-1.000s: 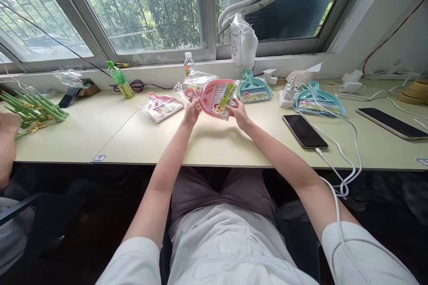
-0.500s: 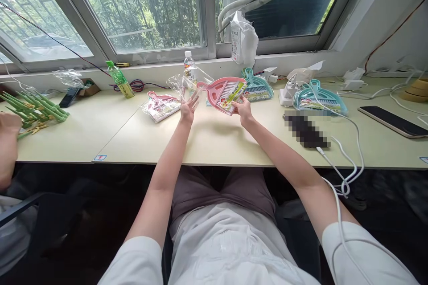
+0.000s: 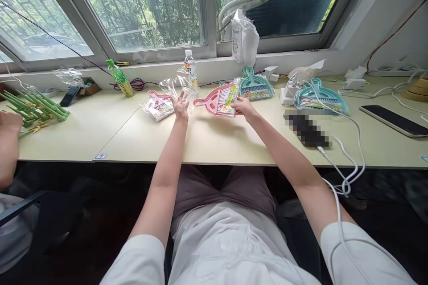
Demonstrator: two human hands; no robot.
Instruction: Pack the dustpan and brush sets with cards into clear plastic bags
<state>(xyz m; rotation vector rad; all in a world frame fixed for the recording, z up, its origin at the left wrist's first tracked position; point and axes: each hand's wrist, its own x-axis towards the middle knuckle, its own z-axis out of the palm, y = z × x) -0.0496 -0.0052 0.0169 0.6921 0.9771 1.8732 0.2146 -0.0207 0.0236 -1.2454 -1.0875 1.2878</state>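
Gripped at its wide end by my right hand (image 3: pixel 243 107) is a pink dustpan-and-brush set (image 3: pixel 219 99), raised over the table with its handle pointing left. My left hand (image 3: pixel 181 107) holds a crumpled clear plastic bag (image 3: pixel 174 85), which stands above its fingers, apart from the dustpan. Left of that hand lies a wrapped pink dustpan set (image 3: pixel 159 106). Behind my right hand a wrapped teal dustpan set (image 3: pixel 256 85) rests on the table, and more teal sets (image 3: pixel 319 96) lie farther right.
A clear-labelled bottle (image 3: pixel 190 64) and a green-capped bottle (image 3: pixel 120 79) stand at the back. White cables (image 3: pixel 359 142) cross the right side near a blurred phone (image 3: pixel 307 130) and a dark tablet (image 3: pixel 394 120). At left, a co-worker's hand (image 3: pixel 10 129) is beside green stems (image 3: pixel 40 109).
The bag has come away from the dustpan's handle as my left hand moved slightly left. My right hand has turned the dustpan a little, and its handle end now sits lower.
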